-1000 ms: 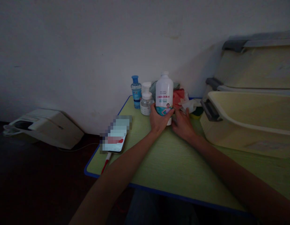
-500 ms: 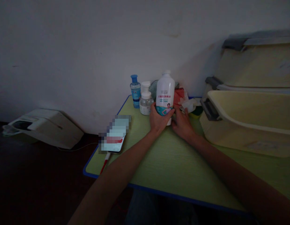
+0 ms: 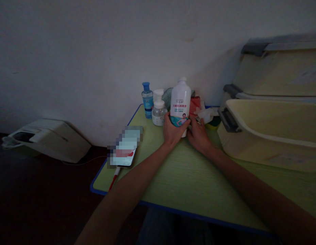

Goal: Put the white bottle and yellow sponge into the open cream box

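Observation:
A tall white disinfectant bottle [image 3: 180,93] stands upright on the green table [image 3: 173,180], its printed label facing me. My left hand [image 3: 174,131] is wrapped around the lower part of the bottle, thumb across the front. Against the bottle's lower right side is my right hand [image 3: 198,134], closed, with some fingers hidden behind the bottle. Just left of the bottle are a clear pump bottle with a white top [image 3: 159,110] and a blue bottle [image 3: 148,102]. Behind my right hand lie a red packet [image 3: 195,105] and a crumpled white plastic piece [image 3: 206,115].
A phone [image 3: 126,148] with a red cable lies at the table's left edge. An open cream bin [image 3: 262,146] stands on the right, with another bin [image 3: 282,71] behind it. A grey-green cloth [image 3: 168,95] sits by the wall. A white box [image 3: 61,139] is on the floor, left.
Almost nothing differs. Both hands keep their places at the bottle, and the view has shifted very slightly.

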Demonstrator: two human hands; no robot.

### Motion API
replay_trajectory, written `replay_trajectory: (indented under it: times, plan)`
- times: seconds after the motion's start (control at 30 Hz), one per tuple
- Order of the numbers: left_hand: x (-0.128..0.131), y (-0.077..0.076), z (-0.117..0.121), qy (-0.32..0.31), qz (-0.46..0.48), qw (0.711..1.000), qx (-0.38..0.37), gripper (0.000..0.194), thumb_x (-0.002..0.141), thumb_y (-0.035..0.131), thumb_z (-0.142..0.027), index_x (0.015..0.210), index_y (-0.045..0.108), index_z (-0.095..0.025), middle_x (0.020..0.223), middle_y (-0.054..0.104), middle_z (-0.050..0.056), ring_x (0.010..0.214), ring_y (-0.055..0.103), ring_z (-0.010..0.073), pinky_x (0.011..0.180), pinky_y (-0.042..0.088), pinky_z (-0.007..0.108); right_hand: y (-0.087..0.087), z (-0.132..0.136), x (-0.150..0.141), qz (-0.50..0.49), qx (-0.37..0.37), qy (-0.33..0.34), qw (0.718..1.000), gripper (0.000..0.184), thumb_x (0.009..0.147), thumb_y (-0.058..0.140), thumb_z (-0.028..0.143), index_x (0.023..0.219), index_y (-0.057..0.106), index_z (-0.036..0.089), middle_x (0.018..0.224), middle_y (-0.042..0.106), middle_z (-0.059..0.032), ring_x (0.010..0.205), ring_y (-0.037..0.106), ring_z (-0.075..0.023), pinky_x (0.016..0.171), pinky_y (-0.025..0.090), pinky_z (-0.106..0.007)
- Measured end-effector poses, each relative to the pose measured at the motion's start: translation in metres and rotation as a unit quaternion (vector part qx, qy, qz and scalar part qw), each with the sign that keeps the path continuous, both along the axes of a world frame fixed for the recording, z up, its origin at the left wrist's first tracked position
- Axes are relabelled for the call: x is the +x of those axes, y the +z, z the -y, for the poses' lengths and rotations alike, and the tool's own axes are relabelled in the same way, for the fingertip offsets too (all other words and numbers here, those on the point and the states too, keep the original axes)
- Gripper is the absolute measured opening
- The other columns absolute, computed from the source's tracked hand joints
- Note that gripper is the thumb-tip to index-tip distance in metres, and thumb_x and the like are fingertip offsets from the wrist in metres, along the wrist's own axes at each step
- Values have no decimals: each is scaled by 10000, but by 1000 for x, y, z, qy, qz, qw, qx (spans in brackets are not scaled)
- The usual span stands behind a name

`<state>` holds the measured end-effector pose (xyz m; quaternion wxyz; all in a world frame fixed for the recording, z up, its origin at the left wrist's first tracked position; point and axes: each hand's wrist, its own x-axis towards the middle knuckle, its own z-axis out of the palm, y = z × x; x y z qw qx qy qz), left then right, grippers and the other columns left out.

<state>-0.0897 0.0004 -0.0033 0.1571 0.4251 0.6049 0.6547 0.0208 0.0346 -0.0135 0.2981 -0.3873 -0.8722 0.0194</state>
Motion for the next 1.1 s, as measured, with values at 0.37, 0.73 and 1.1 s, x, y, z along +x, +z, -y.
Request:
replay_trajectory:
  times: [0.37,0.73,1.1]
  plan:
    - [1,-1,-2,-3,0,1000,-5,710,559,788,-373,1147,447,-163,1053,625,88,926,626,220,832,505,386,-1,-2,1,-13,-2,8,1000,566,723,379,124,1279,278,158,1208,586,-138,1138,547,-253,1071,241,-574]
    - [0,-1,-1,-9,0,1000,-5,710,566,783,-383,1148,439,-167,1048,624,91,931,623,221,833,501,390,-2,-3,1,-21,2,13,1000,547,734,382,123,1268,282,184,1191,597,-126,1107,566,-244,1062,269,-554]
    - [0,-2,-2,-2,-9,1000,-5,705,564,781,-389,1142,443,-167,1040,624,89,926,622,227,823,502,387,-1,-2,0,-16,11,3,1000,527,740,371,127,1262,301,158,1239,559,-140,1147,539,-234,1067,274,-534]
